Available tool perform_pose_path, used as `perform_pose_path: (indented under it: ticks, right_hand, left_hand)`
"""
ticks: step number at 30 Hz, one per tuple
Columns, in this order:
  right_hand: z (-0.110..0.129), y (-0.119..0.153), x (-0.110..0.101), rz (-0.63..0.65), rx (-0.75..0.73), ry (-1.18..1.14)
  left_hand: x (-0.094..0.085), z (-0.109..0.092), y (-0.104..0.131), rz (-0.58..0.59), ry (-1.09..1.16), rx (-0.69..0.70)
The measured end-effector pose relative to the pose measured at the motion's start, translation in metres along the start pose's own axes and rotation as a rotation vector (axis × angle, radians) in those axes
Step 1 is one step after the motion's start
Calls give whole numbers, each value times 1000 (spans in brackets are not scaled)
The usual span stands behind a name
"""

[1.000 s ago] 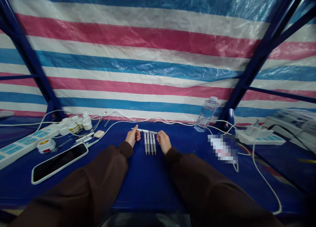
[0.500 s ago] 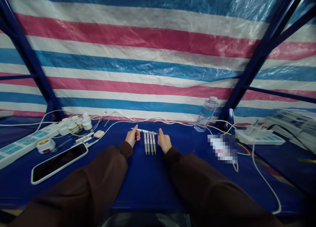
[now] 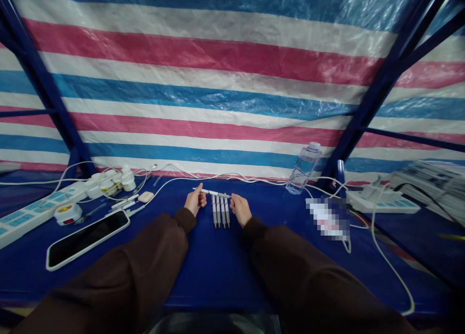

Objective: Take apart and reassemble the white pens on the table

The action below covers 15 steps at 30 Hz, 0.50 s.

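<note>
A white and grey pen [image 3: 214, 193] lies crosswise between my two hands, just beyond the far ends of several matching pens [image 3: 221, 213]. Those pens stand side by side in a row on the blue table, their grey tips toward me. At the white end, my left hand [image 3: 195, 201] pinches the crosswise pen between thumb and fingers. My right hand [image 3: 240, 208] is closed at the grey end, its fingertips on the pen.
On the left lie a phone [image 3: 88, 239], a power strip [image 3: 39, 210], white plugs [image 3: 127, 179] and cables. To the right are a clear bottle [image 3: 304, 168], another power strip [image 3: 385, 202] and stacked papers [image 3: 432, 183]. Behind the table [image 3: 218, 276] hangs a striped sheet [image 3: 218, 96].
My right thumb, raised before, has come down and the fingers have curled round the pen's grey end. My left hand and the row of pens look unchanged.
</note>
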State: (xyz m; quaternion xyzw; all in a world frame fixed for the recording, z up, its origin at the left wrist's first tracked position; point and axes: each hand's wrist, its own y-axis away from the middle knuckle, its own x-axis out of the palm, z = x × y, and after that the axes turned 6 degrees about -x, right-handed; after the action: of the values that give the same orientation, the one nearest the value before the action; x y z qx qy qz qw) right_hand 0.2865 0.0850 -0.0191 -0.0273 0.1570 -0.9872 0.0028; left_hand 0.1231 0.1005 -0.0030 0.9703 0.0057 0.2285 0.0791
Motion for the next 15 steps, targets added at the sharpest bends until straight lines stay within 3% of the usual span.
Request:
perform_pose_path:
  ticks: [15]
  right_hand:
    - [7, 4, 2, -75, 4, 159]
  left_hand:
    - [2, -3, 3, 18, 20, -7]
